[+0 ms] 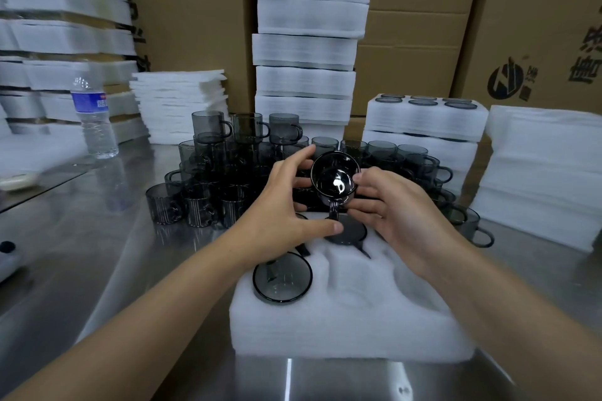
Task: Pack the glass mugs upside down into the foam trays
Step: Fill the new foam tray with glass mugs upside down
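Note:
A white foam tray [351, 329] lies on the steel table in front of me. Two smoked-glass mugs sit upside down in it: one [282, 280] at the near left, one [347, 231] in the middle of the far row. Above the tray both hands hold a third mug [335, 181], tipped so its mouth faces me and its handle points down. My left hand [286, 208] cups its left side with fingers spread. My right hand [387, 205] grips its right side with fingertips on the rim and near the handle.
A crowd of upright smoked mugs [228, 172] stands behind the tray. Filled foam trays [423, 117] are stacked at the right, a tall foam stack [309, 36] at the back, flat foam sheets [179, 104] and a water bottle [94, 117] at the left. Cardboard boxes line the rear.

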`<state>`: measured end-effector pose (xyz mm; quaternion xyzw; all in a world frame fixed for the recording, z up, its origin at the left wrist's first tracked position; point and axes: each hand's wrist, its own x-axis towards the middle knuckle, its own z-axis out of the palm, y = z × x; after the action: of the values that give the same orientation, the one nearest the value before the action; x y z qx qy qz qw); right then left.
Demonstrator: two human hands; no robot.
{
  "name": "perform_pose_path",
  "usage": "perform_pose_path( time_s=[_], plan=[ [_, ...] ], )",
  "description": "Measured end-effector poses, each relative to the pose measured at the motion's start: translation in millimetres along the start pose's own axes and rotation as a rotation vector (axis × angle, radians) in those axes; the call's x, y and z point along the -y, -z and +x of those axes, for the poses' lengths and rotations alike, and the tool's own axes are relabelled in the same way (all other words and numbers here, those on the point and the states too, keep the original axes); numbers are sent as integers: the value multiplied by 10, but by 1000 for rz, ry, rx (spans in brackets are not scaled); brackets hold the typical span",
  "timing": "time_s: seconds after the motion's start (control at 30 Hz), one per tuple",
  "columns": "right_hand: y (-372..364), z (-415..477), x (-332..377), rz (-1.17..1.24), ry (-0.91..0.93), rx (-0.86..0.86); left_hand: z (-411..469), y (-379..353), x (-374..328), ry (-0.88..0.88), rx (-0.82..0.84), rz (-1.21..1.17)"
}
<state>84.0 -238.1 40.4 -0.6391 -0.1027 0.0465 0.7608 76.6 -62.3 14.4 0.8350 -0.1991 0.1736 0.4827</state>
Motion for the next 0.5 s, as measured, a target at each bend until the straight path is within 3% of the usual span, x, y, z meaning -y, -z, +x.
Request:
perform_pose_path(
  time_s=[0.5],
  plan=[
    [6, 9, -7, 7, -6, 16, 4, -14, -4, 46, 15, -46]
  ],
)
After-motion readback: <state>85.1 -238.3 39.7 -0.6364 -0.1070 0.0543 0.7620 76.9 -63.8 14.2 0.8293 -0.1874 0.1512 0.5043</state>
